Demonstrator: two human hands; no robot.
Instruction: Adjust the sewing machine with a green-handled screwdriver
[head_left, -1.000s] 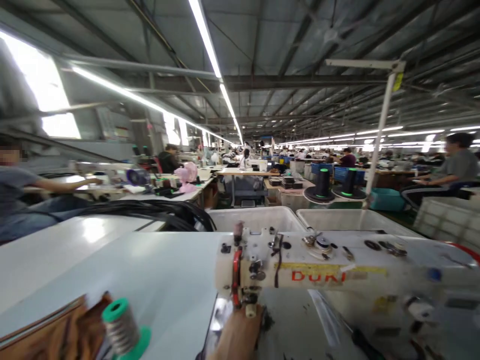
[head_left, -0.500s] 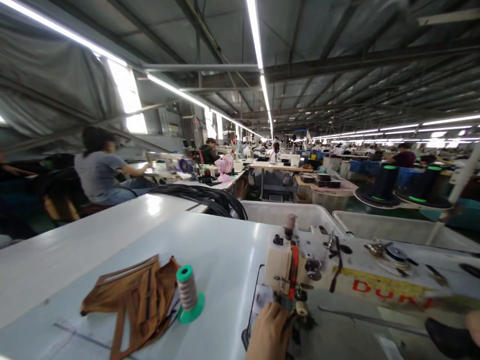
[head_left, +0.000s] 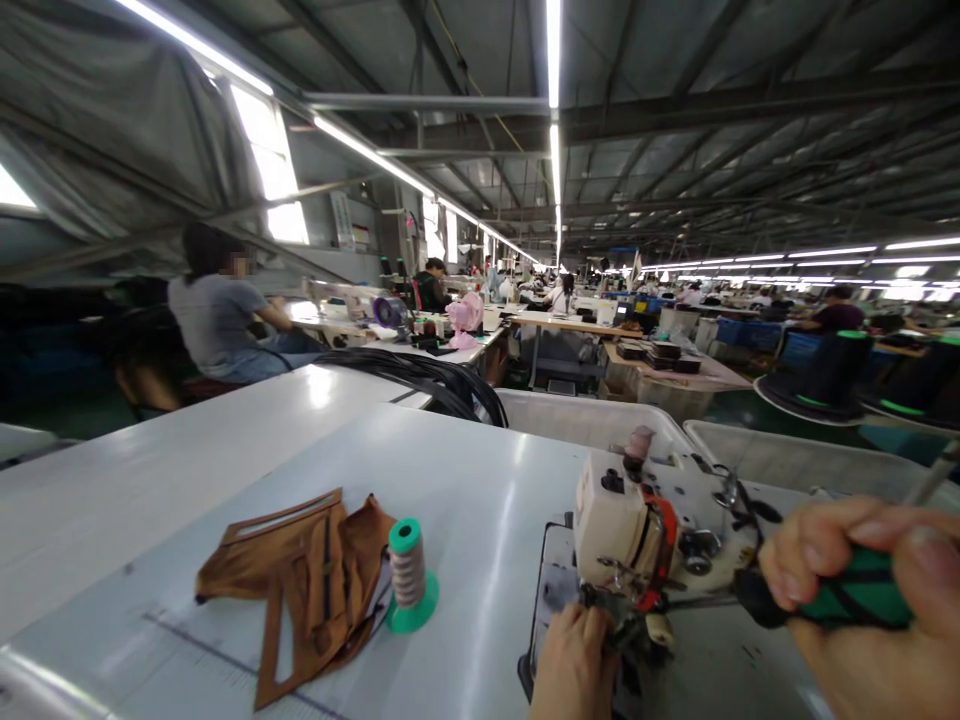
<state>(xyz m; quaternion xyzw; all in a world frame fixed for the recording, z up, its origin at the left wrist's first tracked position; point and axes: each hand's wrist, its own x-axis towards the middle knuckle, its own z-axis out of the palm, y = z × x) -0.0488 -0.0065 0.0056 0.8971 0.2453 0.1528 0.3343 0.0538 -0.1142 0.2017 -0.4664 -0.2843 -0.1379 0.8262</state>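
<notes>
A cream sewing machine [head_left: 622, 510] with a red band stands on a white table [head_left: 480, 520]. My left hand [head_left: 574, 665] rests at the needle area under the machine's head, fingers curled against the dark parts there. Close to the camera at the right, my right hand [head_left: 862, 600] grips a tool with a green and black handle [head_left: 832, 598], pointing toward the machine. Brown leather pieces [head_left: 300, 585] lie on the table at the left. Beside them a thread spool on a green base [head_left: 409, 590] stands upright.
White bins [head_left: 592, 420] sit behind the machine, with a bundle of black cables [head_left: 427, 380] at their left. A seated person in a grey shirt [head_left: 217, 320] works at the left table. Black thread cones [head_left: 825, 370] stand at the right. Other workers fill the far hall.
The view swung left, bringing the leather pieces and spool fully into sight. My right hand rose into view at the right with the green-handled tool. My left hand stayed at the needle.
</notes>
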